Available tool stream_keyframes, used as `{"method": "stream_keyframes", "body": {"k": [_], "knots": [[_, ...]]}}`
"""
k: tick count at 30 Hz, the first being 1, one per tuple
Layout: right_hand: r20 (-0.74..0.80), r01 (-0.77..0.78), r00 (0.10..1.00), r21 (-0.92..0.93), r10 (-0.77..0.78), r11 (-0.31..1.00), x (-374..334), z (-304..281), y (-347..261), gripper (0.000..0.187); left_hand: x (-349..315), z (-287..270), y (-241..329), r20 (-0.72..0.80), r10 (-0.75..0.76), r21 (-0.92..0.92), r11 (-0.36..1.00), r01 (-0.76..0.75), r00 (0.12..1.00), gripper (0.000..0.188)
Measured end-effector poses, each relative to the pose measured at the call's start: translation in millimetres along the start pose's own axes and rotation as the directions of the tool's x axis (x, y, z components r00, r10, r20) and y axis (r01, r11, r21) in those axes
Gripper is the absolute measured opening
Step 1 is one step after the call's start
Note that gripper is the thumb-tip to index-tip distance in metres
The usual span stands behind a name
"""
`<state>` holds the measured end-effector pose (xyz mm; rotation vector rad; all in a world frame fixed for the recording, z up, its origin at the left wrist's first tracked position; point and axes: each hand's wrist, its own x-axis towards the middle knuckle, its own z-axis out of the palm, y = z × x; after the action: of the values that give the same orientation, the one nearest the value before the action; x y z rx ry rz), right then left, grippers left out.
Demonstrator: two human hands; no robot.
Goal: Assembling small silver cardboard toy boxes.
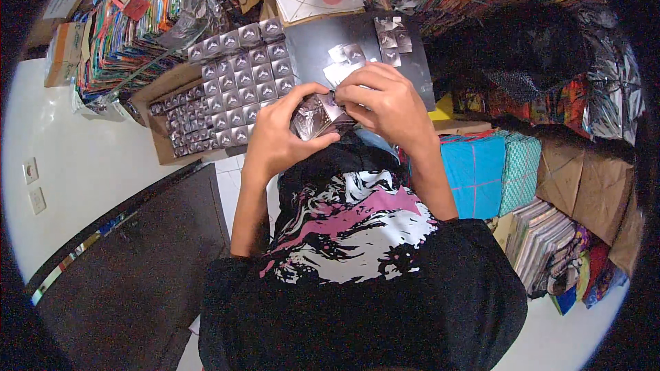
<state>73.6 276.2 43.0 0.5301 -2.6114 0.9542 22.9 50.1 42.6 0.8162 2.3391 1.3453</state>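
Note:
My left hand (271, 134) is wrapped round a small dark printed box (311, 121), its thumb along the near side and its fingers over the far side. The box is held in front of my chest, tilted, with a pale figure printed on it. At its right end, my right hand (385, 99) has its fingertips pinched together against the edge; what exactly lies between them is hidden. Just beyond, several small pale and dark printed pieces (347, 57) lie on a black board (316, 38). More such pieces (393, 41) are at the board's right.
Rows of matching small boxes (240, 81) stand left of the board, with more in an open carton (163, 139). Bundled colourful packets (120, 48) are stacked at far left. Blue wrapped bundles (471, 175) and stacked sheets (540, 237) sit at right.

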Motion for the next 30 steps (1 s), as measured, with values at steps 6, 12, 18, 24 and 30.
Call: {"method": "stream_keyframes", "body": {"k": [6, 12, 18, 24, 30], "knots": [[0.021, -0.016, 1.0, -0.035, 0.017, 0.999, 11, 22, -19, 0.021, -11, -23, -18, -0.012, 0.068, 0.034, 0.997, -0.068, 0.998, 0.066], [0.015, -0.121, 0.993, 0.021, 0.12, 0.992, 24, 36, -50, 0.028, -21, -51, -36, -0.038, 0.066, -0.046, 0.997, -0.068, 0.997, 0.065], [-0.099, -0.133, 0.987, -0.085, 0.125, 0.987, 28, 60, -69, 0.039, -27, -57, -69, -0.023, 0.17, 0.027, 0.985, -0.169, 0.985, 0.065], [-0.278, -0.394, 0.827, 0.332, 0.488, 0.857, 33, 70, -108, 0.019, -34, -31, -124, 0.055, -0.462, -0.954, 0.237, 0.183, 0.885, 0.041], [0.036, -0.573, 0.782, 0.436, 0.623, 0.694, 32, 108, -140, 0.019, -36, -32, -121, 0.142, -0.578, -0.973, 0.07, 0.221, 0.803, 0.053]]}}
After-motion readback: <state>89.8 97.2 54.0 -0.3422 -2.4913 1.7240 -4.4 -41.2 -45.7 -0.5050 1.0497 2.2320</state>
